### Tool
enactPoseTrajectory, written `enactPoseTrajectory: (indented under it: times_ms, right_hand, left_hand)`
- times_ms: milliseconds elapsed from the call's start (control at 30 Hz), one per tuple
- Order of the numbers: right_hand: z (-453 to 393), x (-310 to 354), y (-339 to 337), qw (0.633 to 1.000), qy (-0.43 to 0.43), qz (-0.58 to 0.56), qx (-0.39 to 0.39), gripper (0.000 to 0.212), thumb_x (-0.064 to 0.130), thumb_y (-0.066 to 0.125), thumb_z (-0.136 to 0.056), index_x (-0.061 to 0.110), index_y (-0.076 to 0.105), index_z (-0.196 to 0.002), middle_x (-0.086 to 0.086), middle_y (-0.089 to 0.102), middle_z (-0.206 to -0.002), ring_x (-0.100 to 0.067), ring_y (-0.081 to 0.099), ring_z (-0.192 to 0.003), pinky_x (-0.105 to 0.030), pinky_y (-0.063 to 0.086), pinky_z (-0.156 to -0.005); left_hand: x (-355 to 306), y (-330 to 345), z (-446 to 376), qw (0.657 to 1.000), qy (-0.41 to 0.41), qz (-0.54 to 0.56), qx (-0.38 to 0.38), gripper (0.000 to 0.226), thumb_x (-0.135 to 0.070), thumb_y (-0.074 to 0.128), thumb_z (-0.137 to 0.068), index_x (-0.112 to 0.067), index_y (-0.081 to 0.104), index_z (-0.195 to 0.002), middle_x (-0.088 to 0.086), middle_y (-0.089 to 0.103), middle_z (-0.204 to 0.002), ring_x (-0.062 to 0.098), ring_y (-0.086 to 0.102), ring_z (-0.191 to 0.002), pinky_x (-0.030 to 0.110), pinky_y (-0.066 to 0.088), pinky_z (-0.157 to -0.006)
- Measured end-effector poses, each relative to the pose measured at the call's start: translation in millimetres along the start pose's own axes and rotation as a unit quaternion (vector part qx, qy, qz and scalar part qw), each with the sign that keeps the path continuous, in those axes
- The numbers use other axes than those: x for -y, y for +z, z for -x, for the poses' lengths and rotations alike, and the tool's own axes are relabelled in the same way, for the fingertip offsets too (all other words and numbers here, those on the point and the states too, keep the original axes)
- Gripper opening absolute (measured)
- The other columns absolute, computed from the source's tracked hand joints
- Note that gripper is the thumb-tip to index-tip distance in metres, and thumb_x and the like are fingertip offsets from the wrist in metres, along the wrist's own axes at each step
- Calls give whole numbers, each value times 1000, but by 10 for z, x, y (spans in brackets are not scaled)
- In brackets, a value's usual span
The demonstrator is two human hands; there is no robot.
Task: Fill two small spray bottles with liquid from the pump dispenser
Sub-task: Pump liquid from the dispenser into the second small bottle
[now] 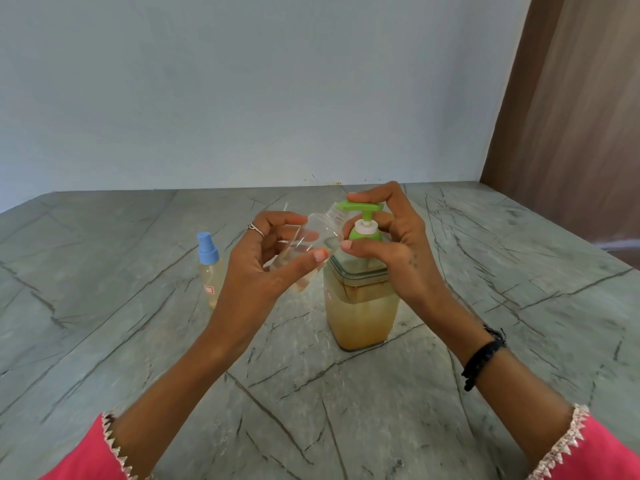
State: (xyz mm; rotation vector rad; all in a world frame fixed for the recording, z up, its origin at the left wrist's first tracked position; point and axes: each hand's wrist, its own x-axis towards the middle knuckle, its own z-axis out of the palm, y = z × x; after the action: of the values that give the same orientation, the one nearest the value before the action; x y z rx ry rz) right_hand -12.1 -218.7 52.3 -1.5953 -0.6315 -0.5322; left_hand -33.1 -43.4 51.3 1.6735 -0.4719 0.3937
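Observation:
A square clear pump dispenser [360, 306] with yellowish liquid and a green pump head [360, 206] stands mid-table. My right hand [391, 244] rests on the pump head, index finger across its top and thumb by the green collar. My left hand [273, 258] holds a clear uncapped spray bottle [318, 233], tilted with its threaded neck up against the green spout. A little liquid shows in its lower end. A second small spray bottle [209, 268] with a blue sprayer cap stands upright to the left, holding pale yellow liquid.
The grey marble-patterned table [138, 341] runs back to a pale blue wall. A brown wooden panel [571, 133] stands at the right. A thin clear tube [286, 206], faint, shows behind my left hand.

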Motion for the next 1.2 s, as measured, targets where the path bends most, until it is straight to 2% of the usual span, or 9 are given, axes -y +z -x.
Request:
enactPoseTrajectory:
  times_ms: [267,467,533,633,800,933,1033,1133,1200]
  right_hand:
    - [-35,-18,22,1000,1,-11,-5,33,-1,66,-68,24,55,-85,6,67,-68,-9,65,-69,-21,52,-65]
    - [19,-34,31,1000,-22,14,-16,40,0,66,-71,28,55,-98,5,66,-76,-8,63,-75,-18,47,-75]
    - [34,-34,23,999,-24,20,-8,40,0,66,-73,22,56,-105,12,66,-79,-5,63,-78,-17,46,-79]
    - [46,-55,5,998,-34,46,4,32,-1,65,-77,-2,58,-108,31,62,-94,3,62,-86,-12,45,-80]
    - [47,-72,-22,997,-44,58,13,33,-1,67,-81,-5,56,-112,35,58,-100,4,62,-91,-15,48,-83]
    - [48,-72,-23,997,-41,54,22,35,3,65,-80,-7,56,-112,41,55,-102,9,59,-93,-12,46,-84]
    - [44,-65,-20,999,-20,42,17,35,7,65,-78,-5,56,-110,36,60,-95,7,61,-88,-13,47,-82]
    - [28,-27,-12,1000,2,12,4,37,5,67,-74,16,55,-107,18,67,-79,0,62,-82,-17,48,-81]
    - [12,-5,-1,1000,9,-3,-2,35,5,67,-71,13,57,-102,17,67,-75,1,62,-82,-20,48,-83]
  left_hand:
    - [41,-8,-4,1000,4,0,8,37,-30,71,-66,-28,57,-100,-14,70,-93,4,66,-91,16,52,-70]
    - [55,-21,-8,1000,11,-8,1,41,-38,75,-62,-32,56,-99,-11,70,-96,7,66,-92,21,54,-77]
    - [51,-26,-9,1000,13,-8,-3,41,-44,70,-61,-33,57,-99,-8,69,-98,8,66,-92,22,54,-78]
    - [46,-22,-6,1000,15,-6,-2,41,-44,69,-61,-32,57,-99,-7,69,-98,8,66,-92,21,54,-76]
    - [36,-13,-5,1000,15,-6,-3,42,-44,69,-62,-30,57,-100,-3,69,-100,12,66,-94,29,55,-80]
    - [10,-11,-19,1000,14,-4,-8,41,-45,68,-62,-33,56,-100,-9,69,-100,10,66,-96,34,54,-84]
    - [-6,-2,-26,1000,13,-9,-5,42,-46,68,-62,-34,56,-100,-11,68,-101,6,65,-97,32,55,-84]
    - [-9,1,-30,1000,12,-6,-3,42,-42,72,-63,-32,57,-100,-7,68,-101,7,65,-98,36,54,-86]
    - [-7,1,-30,1000,11,-3,-3,42,-41,72,-63,-32,57,-100,-7,69,-101,7,65,-98,38,54,-87]
